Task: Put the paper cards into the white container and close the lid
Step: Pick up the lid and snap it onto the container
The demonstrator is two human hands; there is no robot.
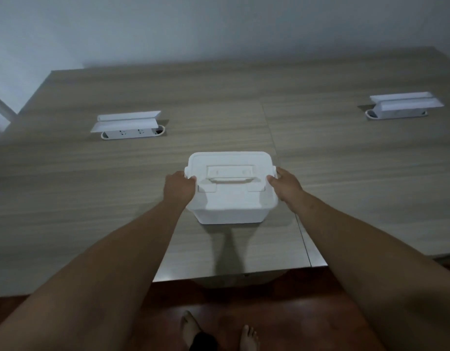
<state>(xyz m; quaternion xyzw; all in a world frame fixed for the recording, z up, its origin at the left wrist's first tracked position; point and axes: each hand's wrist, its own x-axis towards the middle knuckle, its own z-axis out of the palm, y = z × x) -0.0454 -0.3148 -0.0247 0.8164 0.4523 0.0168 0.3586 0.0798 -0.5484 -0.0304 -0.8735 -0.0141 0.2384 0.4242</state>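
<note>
Now | box (231, 198) mid-bench (92, 186), lid (229, 165) on, long axis across me | my left hand (179, 187) and right hand (286, 186) at its short ends, fingers clasping lid rim | cards unseen

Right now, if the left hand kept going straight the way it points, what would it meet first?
The left hand already touches the white container at its left end, by the lid; pushing on just presses into it.
</note>
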